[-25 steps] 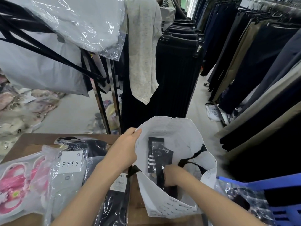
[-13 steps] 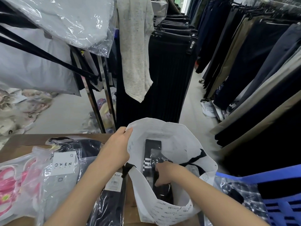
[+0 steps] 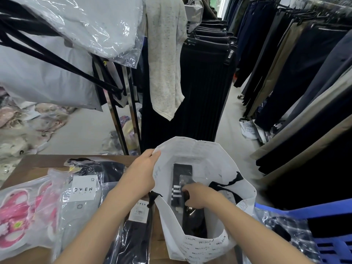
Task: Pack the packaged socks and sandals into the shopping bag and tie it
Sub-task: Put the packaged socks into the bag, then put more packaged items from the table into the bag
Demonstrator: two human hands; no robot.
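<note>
**Socks going down into the bag, most of the pile not yet packed**

The black sock pack [image 3: 182,185] with its white stripes stands on end inside the white shopping bag [image 3: 207,155], leaning against the far wall. My right hand [image 3: 198,197] is down in there on a second clear-wrapped pack — fingers curled onto it, though whether they truly clamp it or just press it I cannot tell from here. My left hand [image 3: 142,174] pinches the bag's near rim, thumb and fingers closed on the paper-thin edge, holding the mouth open.

Out on the wooden table [image 3: 38,162] wait the rest: the grey OWEN pack [image 3: 82,202], a dark pack [image 3: 133,231] under my left forearm, and the pink sandals [image 3: 17,212] in their wrapper at the far left.

What could go wrong, I think: the bag sits at the table's edge (floor right beyond it), so if my left hand lets go the mouth may flop shut or the whole thing tip off. The slick wrappers could slide and jam crosswise, leaving no room for the sandals — and an overfull bag leaves too little of the black ties [image 3: 231,182] to knot.
</note>
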